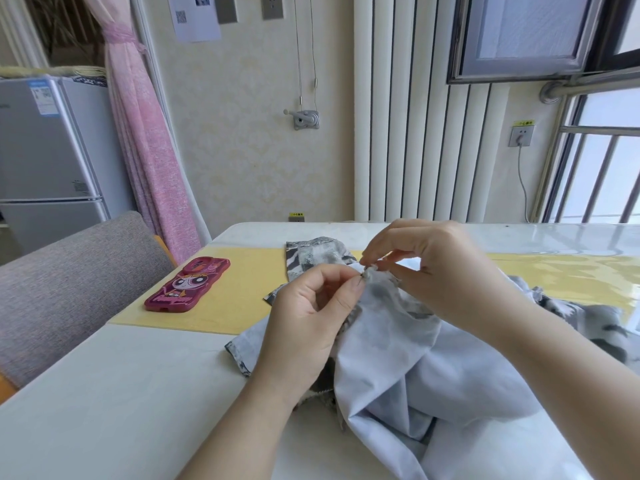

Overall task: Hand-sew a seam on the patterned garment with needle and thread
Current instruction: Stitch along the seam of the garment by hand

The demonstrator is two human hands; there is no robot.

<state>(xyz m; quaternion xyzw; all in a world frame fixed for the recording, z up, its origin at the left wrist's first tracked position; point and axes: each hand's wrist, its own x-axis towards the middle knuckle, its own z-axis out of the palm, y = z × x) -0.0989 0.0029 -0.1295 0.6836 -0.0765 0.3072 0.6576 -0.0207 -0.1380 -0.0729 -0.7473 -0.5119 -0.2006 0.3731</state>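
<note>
The patterned garment (398, 348), grey and white print with its pale inner side showing, lies bunched on the table in front of me. My left hand (304, 317) pinches a raised fold of the fabric edge between thumb and forefinger. My right hand (433, 268) pinches the same raised edge from the far side, fingertips almost meeting the left hand's. The needle and thread are too small to make out between the fingers.
A pink phone case (188, 285) with a cartoon face lies on the yellow mat (242, 292) to the left. The white table (121, 393) has a grey chair (69, 289) at its left. A radiator and window stand behind.
</note>
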